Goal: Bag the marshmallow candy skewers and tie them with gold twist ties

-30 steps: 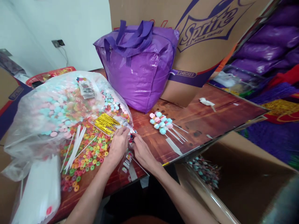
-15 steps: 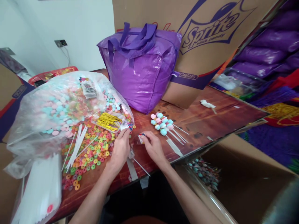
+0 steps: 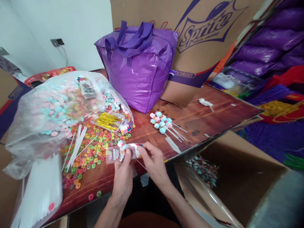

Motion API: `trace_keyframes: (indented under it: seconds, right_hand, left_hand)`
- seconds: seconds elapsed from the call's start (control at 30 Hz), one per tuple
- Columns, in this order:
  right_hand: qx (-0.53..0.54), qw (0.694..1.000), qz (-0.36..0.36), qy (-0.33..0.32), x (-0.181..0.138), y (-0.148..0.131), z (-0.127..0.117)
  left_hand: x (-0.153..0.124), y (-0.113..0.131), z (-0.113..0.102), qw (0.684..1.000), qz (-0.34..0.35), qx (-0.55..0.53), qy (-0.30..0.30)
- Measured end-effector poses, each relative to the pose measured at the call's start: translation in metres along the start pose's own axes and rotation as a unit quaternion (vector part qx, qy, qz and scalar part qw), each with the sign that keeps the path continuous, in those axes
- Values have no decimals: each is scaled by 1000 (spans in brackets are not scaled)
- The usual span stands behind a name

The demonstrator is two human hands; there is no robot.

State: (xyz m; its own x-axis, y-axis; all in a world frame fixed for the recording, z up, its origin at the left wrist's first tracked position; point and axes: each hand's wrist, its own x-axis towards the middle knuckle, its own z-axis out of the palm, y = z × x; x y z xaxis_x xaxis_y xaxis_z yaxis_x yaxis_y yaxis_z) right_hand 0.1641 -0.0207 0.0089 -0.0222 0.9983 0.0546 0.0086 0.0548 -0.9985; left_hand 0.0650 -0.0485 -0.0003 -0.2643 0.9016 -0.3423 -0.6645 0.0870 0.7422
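Observation:
Above the table's near edge, my left hand (image 3: 123, 172) and my right hand (image 3: 153, 160) both pinch a small clear printed wrapper (image 3: 116, 154) with a pastel candy skewer (image 3: 123, 146) in it. The left hand grips it from below, the right holds its right end. Several finished pink and blue candy skewers (image 3: 161, 122) lie on the wooden table (image 3: 209, 118) to the right. Loose ring candies (image 3: 95, 148), white sticks (image 3: 76, 144) and a pack of gold twist ties (image 3: 107, 120) lie to the left.
A big clear bag of candy (image 3: 52, 107) fills the left of the table. A purple tote bag (image 3: 139, 66) and a large cardboard box (image 3: 199, 41) stand behind. An open carton with wrapped candy (image 3: 205, 169) sits below the table's right edge.
My hands have come together and lifted the wrapper with a skewer off the table toward me; earlier they were at the bag's edge, then apart on the table. Two ring candies now lie near the front edge.

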Motion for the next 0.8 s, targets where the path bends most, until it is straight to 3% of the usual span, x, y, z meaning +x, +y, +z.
trace_keyframes:
  seconds: [0.1, 0.23, 0.4, 0.6, 0.8]
  right_hand:
    - [18, 999, 18, -33, -3, 3, -1]
    - [53, 996, 36, -57, -2, 7, 1]
    - [18, 1000, 11, -7, -2, 13, 8]
    - [-32, 999, -21, 15, -1, 22, 3]
    - [-22, 1000, -4, 20, -4, 24, 3]
  left_hand:
    - [8, 4, -2, 999, 15, 2, 35]
    - [14, 3, -9, 999, 31, 28, 12]
    - [12, 1, -7, 997, 54, 45, 23]
    - [8, 11, -6, 999, -12, 2, 48]
    - [18, 10, -8, 992, 35, -45, 115]
